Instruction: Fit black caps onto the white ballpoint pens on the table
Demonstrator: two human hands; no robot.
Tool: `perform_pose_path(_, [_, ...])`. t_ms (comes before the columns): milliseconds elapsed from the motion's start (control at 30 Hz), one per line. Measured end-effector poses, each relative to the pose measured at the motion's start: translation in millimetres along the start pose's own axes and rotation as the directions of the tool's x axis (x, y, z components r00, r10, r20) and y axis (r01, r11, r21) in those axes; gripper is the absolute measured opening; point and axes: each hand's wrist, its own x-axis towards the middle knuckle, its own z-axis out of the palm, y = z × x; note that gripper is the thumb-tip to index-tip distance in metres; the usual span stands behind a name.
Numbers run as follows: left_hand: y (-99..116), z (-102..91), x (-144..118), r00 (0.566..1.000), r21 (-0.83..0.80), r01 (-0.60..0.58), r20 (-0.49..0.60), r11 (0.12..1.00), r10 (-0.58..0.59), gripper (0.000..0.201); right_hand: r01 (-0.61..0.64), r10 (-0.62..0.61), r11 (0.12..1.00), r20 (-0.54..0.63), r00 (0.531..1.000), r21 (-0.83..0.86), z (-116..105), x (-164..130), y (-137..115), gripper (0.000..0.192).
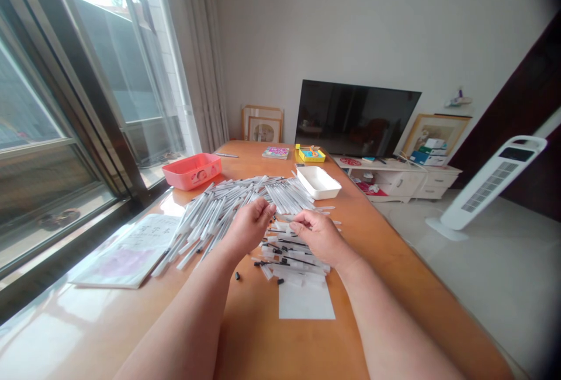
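Your left hand point(248, 227) and right hand point(316, 234) meet over the loose pen parts point(287, 254) on the table point(263, 333), fingers pinched narrow on probably one small piece between them, pen pile point(228, 204) lying left-forward.

White pens point(228, 201) — coral-pink tub point(191, 171), white tray point(318, 182) — orange-brown table point(385, 275).

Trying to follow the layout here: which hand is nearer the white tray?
The right hand. It sits below and slightly left of the white tray, over the pen parts; the left hand is farther left, by the pen pile.
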Motion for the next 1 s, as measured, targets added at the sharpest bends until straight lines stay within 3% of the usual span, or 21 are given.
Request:
perform_pose_path(133, [-7,2.6,1,0.998,0.088,0.069,-0.01,0.994,-0.068,0.05,0.058,-0.063,0.994,-0.046,0.997,-0.093,-1,0,-1,0.01])
perform_pose_path(367, [0,0.4,0,0.995,-0.165,0.056,0.089,0.985,-0.041,0.036,0.063,-0.081,0.983,-0.095,0.992,-0.172,-5,0,-1,0.007])
perform_pose_path(633, [-10,6.8,1,0.99,0.035,0.14,0.027,0.99,-0.141,0.056,0.128,-0.153,0.967,-0.1,0.983,-0.222,-4,0,-1,0.005])
perform_pose_path(867, [-1,3.5,-1,0.978,-0.266,0.184,0.142,0.946,-0.151,0.04,0.11,-0.142,0.96,-0.112,0.983,-0.257,-6,0,0,0.003])
perform_pose_path(933, [-1,4.4,-1,0.977,-0.226,0.186,0.142,0.956,-0.156,0.038,0.111,-0.144,0.956,-0.104,0.984,-0.272,-7,0,-1,0.003])
perform_pose_path(1000, [-3,6.5,0,0.985,-0.128,0.166,0.076,0.978,-0.157,0.042,0.114,-0.142,0.954,-0.082,0.986,-0.277,-6,0,-1,0.004])
